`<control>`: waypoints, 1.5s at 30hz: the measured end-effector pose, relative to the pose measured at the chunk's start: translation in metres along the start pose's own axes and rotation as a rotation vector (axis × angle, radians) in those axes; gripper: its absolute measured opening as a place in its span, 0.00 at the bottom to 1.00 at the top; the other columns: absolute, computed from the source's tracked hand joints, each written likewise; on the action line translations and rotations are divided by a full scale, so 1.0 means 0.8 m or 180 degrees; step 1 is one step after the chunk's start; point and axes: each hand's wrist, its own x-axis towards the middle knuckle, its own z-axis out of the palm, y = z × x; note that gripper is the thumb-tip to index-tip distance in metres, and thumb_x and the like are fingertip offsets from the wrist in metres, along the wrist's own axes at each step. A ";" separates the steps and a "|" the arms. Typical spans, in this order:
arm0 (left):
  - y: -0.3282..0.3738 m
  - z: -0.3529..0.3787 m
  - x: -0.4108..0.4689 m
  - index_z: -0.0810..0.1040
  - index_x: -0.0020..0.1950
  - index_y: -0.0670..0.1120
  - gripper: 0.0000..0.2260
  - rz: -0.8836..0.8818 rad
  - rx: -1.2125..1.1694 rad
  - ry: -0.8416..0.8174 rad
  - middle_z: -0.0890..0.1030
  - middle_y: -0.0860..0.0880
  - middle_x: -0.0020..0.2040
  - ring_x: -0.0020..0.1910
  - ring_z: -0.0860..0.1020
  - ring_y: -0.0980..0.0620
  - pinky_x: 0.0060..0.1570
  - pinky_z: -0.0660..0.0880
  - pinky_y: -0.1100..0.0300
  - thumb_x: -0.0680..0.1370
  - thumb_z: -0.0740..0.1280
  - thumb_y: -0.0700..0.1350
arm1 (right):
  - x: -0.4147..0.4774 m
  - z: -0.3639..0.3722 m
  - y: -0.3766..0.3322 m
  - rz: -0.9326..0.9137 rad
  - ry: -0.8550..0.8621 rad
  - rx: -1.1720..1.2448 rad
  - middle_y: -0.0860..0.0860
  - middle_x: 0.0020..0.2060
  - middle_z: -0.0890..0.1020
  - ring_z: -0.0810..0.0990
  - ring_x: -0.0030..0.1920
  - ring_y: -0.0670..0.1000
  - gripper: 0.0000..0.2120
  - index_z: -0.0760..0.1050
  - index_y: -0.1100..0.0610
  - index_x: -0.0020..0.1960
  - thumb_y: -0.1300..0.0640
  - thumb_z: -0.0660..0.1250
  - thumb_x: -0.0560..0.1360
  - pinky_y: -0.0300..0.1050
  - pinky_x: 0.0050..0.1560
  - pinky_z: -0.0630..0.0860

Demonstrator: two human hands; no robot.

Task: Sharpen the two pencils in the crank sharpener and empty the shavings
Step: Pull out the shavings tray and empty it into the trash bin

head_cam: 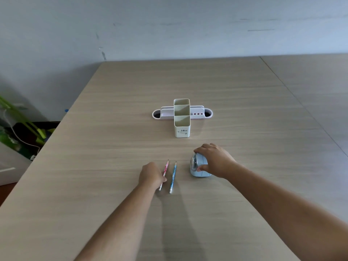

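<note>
Head view, single frame, wide angle. I log both hands low-centre of frame on a wood-grain table.

Left hand: knuckles up, fingers curled down onto the pink pencil approx mid-shaft. Looks like a pinch closing on it, but fingertips are under the hand, so I can't tell if the pencil is lifted or flat on the table. Pencil tip points to top of frame, eraser end toward bottom.

Blue pencil: lies just right of the pink one, roughly parallel, same orientation, untouched. Both tips look pointed already at this res; can't confirm bluntness.

Right hand: wrapped over the light-blue crank sharpener, right of the pencils. Thumb presses the near side, fingers drape over top and far side. My read: hand is clamping the body down so it won't skate during insertion and cranking. Entry face points left toward the pencils, which suits a left-hand feed. Crank not visible, presumably behind the hand.

Pen holder: cream, three compartments, stands centre frame, well beyond the work zone, w/ a white tray crossing behind it. Likely drop-off point; not confirmed.

Status, my judgement: first pencil at pick-up stage, nothing inserted, shavings drawer not yet emptied.
</note>
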 end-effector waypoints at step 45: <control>0.132 0.027 -0.038 0.73 0.66 0.52 0.33 0.2015 0.0995 0.0231 0.77 0.53 0.64 0.63 0.75 0.49 0.59 0.73 0.55 0.64 0.79 0.51 | -0.018 0.058 0.066 0.1008 -0.0137 0.2854 0.45 0.38 0.80 0.77 0.38 0.45 0.32 0.73 0.50 0.59 0.69 0.77 0.60 0.32 0.40 0.74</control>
